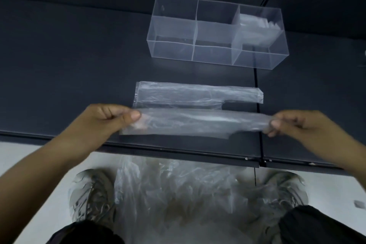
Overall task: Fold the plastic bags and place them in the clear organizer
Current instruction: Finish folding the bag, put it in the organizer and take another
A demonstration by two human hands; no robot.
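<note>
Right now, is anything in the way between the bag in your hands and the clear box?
Yes, one thing. The left hand and right hand pinch the held bag by its ends. Another folded bag lies flat on the table between it and the organizer; it is easy to lift over.

My forearms are bare, no sleeves; I wear grey laced sneakers [93,194] and dark trousers [316,226].

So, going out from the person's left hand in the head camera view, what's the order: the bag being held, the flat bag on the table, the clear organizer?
1. Held bag: pinched in the left hand itself.
2. Flat bag: on the table just beyond.
3. Clear organizer: farthest, toward the table's back right.
</note>
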